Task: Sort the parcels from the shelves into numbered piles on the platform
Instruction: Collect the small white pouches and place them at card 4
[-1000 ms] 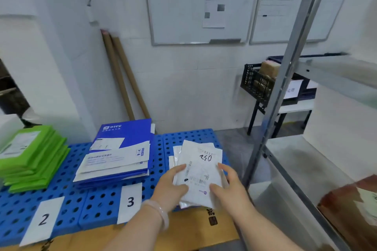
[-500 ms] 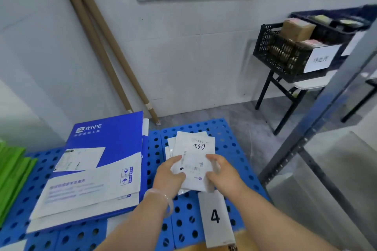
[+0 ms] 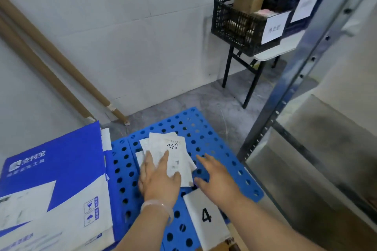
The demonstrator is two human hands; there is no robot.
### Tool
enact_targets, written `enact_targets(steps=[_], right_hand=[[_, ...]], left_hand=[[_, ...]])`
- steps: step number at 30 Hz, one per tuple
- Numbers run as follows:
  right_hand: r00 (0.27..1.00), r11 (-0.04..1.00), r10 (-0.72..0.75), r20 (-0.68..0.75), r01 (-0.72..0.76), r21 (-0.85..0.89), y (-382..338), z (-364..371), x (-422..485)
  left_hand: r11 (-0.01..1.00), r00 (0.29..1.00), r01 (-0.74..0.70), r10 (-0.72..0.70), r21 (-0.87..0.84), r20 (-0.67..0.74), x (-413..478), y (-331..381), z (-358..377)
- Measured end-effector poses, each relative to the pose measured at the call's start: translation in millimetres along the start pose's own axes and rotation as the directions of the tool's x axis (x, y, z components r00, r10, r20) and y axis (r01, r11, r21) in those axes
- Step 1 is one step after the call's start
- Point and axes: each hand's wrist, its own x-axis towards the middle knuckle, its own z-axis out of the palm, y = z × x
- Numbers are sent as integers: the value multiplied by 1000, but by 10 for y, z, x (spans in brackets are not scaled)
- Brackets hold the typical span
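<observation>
Nearest, the card marked 4 [image 3: 206, 216] lies on the blue perforated platform [image 3: 224, 149]. Just behind it, the left hand [image 3: 158, 179] presses flat, fingers straight, on the white parcel pile [image 3: 175, 153]. The right hand [image 3: 216, 177] hovers beside the pile, fingers spread, holding nothing. Blue envelopes [image 3: 57, 169] lie stacked left; a black crate [image 3: 234, 24] stands far behind.

Blue perforated platform [image 3: 220, 134] observed; grey floor [image 3: 214, 96] showed beyond its 12 o'clock edge. Directly on it lay a loose pile of white parcels [image 3: 175, 149], fanned unevenly, with handwritten digits on the top one. At 9 o'clock of that pile was a stack of large blue-and-white parcels [image 3: 61, 169], lying flat. At 6 o'clock, just beside the pile, a white card marked "4" [image 3: 206, 216] lay at the near edge.
</observation>
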Motion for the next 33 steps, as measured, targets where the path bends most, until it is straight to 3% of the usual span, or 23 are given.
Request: enact_targets(steps=[2, 6, 11, 16, 21, 26, 33], right_hand=[[998, 995, -4, -67, -3, -101, 164, -114, -261], [982, 968, 76, -172, -114, -222, 607, -290, -846], [921, 942, 184, -344, -265, -204, 1039, -478, -1699], [886, 936, 219, -409, -309, -169, 1447, -480, -2499], [836, 911, 308, -455, -397, -113, 1793, -482, -3298], [782, 887, 373, -500, -459, -56, 2076, -571, -4242], [738, 841, 497, -457, -539, 46, 2665, -353, -5142]], left_hand=[[972, 974, -217, 209, 89, 88, -114, 201, 70], [823, 832, -541, 494, 172, 254, -458, 599, 350], [603, 620, -775, 667, 190, 414, -1020, 996, 743], [474, 489, -865, 726, 162, 485, -1660, 1134, 994], [413, 420, -901, 748, 135, 515, -2385, 1312, 1169], [420, 398, -903, 746, 87, 533, -3344, 1371, 1505], [456, 382, -889, 697, 36, 607, -4266, 1215, 2186]])
